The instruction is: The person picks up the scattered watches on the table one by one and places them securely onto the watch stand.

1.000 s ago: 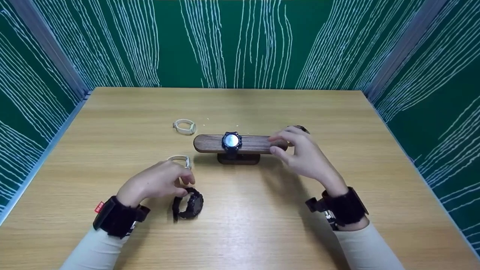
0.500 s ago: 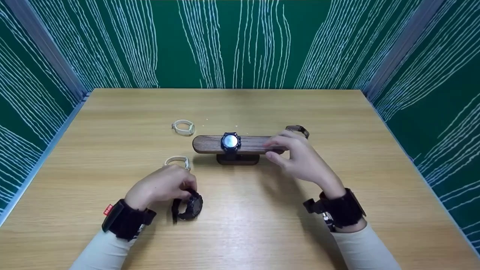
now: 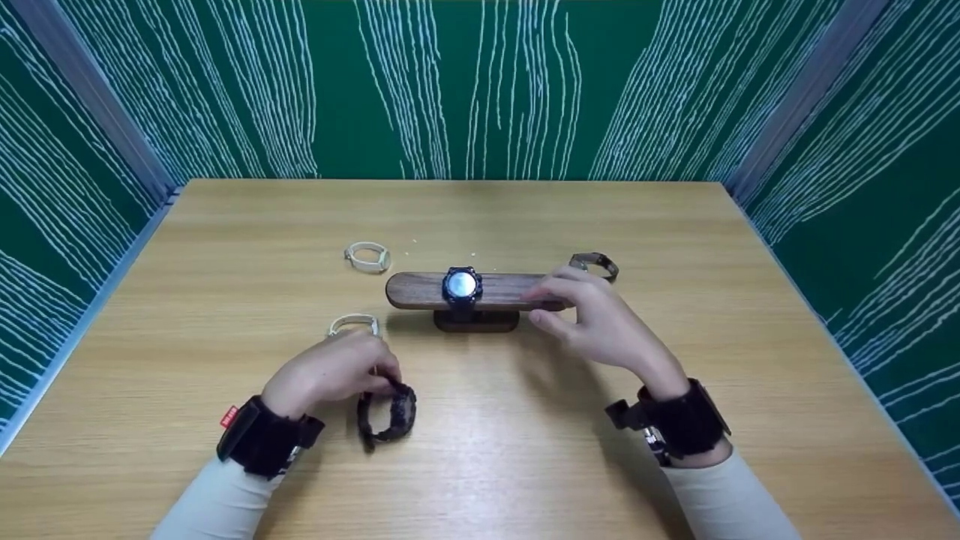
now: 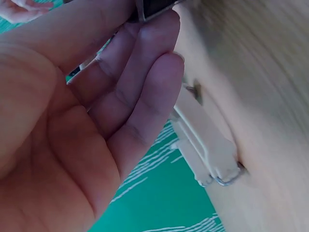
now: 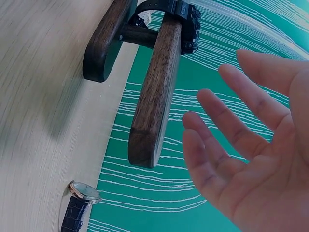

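My left hand (image 3: 337, 371) pinches the strap of a black wristwatch (image 3: 406, 412) between thumb and fingers, over the front left of the table. Only a dark corner of that watch (image 4: 153, 7) shows in the left wrist view. Beside the right end of a dark wooden watch stand (image 3: 416, 290), my right hand (image 3: 600, 319) is held with fingers spread and relaxed. The right wrist view shows a gap between this hand (image 5: 246, 150) and the stand's bar (image 5: 155, 96). Another black watch with a lit round face (image 3: 461, 285) is strapped round the bar, left of its middle.
Just beyond my left hand lies a pale-strapped watch (image 3: 375, 325), partly hidden by the hand. A second pale one (image 3: 384, 260) lies farther back. Behind the stand's right end is a dark-strapped watch (image 3: 611, 268). Green walls (image 3: 487, 90) with white lines surround the wooden table.
My left hand has come down onto the black watch, taken hold of its strap and shifted it slightly right. The right hand has drifted slightly left, uncovering more of the dark-strapped watch behind.
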`<state>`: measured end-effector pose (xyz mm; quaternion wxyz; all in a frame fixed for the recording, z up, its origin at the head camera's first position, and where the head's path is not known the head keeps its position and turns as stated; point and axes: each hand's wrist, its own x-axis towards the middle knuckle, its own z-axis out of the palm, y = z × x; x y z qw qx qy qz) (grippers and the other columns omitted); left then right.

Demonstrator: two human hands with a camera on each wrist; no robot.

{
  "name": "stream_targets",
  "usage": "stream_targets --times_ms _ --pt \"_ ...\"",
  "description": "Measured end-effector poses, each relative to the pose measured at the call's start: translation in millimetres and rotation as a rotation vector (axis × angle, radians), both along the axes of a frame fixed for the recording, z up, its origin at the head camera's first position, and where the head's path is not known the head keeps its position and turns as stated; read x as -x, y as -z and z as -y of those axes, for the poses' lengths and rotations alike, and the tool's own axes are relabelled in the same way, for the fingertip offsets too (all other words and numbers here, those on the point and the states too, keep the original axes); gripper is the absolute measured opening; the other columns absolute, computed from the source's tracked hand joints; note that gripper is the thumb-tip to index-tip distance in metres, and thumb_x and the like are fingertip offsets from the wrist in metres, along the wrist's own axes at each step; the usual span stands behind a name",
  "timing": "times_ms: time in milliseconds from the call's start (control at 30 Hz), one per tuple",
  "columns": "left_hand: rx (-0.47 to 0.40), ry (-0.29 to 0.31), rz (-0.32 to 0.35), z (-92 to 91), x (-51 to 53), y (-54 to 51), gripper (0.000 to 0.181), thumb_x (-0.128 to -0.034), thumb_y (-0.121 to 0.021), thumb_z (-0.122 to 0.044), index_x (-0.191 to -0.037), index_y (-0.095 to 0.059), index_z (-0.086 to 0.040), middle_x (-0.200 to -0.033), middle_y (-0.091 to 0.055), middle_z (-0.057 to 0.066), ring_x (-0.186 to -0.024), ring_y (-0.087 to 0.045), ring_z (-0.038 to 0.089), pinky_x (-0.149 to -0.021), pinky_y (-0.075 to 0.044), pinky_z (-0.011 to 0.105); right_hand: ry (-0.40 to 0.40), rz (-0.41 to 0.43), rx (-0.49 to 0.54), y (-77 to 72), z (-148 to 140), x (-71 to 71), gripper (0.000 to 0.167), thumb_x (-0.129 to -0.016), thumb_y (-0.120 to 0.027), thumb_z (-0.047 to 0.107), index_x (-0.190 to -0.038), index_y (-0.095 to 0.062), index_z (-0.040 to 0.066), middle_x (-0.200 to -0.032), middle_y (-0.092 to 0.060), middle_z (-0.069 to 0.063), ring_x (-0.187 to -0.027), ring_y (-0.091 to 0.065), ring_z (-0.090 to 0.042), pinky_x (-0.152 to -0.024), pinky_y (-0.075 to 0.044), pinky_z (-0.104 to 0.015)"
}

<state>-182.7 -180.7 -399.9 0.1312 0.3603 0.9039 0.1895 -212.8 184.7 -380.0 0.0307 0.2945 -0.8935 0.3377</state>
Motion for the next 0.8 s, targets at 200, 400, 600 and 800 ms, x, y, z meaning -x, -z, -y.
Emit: stream_targets --times_ms 200,400,600,800 --pt "0.047 -0.017 -0.016 -10.5 1.9 -10.8 0.006 -0.093 -0.081 -0.011 -0.094 -0.082 -0.016 -0.085 -0.075 -0.01 -0.078 -0.062 0.005 -0.075 -0.051 0.029 -0.006 -0.005 0.002 -1.5 0.2 -1.6 0.021 -0.1 -0.075 0.016 -0.121 -0.077 0.014 -0.12 -0.07 0.0 -0.116 -0.064 -0.021 -0.102 -0.052 -0.045" --pt "-0.008 -0.115 -0.005 -26.6 5.9 -24.9 0.006 -0.0917 -0.084 -0.014 -0.097 -0.08 -0.015 -0.088 -0.073 -0.006 -0.079 -0.064 0.008 -0.074 -0.056 0.03 -0.012 -0.025 -0.022 -5.1 2.1 -6.0 0.023 -0.101 -0.075 0.018 -0.123 -0.076 0.013 -0.122 -0.072 -0.001 -0.12 -0.064 -0.02 -0.105 -0.051 -0.046" --pt "-0.16 -0.143 -0.117 -41.3 9.3 -37.7 0.012 -0.0898 -0.086 -0.015 -0.099 -0.079 -0.014 -0.095 -0.075 -0.003 -0.087 -0.067 0.015 -0.079 -0.057 0.032 -0.051 -0.024 -0.004 -9.7 5.6 -12.8 0.033 -0.1 -0.076 0.017 -0.132 -0.071 0.011 -0.13 -0.071 -0.002 -0.124 -0.064 -0.02 -0.108 -0.051 -0.045" --pt "-0.294 -0.216 -0.166 -53.6 10.9 -45.3 0.014 -0.0899 -0.086 -0.01 -0.101 -0.079 -0.012 -0.1 -0.074 0.0 -0.088 -0.07 0.013 -0.08 -0.06 0.03 -0.119 0.005 -0.026 -16.3 10.0 -21.2 0.067 -0.095 -0.079 0.013 -0.156 -0.051 0.014 -0.137 -0.067 -0.006 -0.128 -0.062 -0.021 -0.112 -0.048 -0.047"
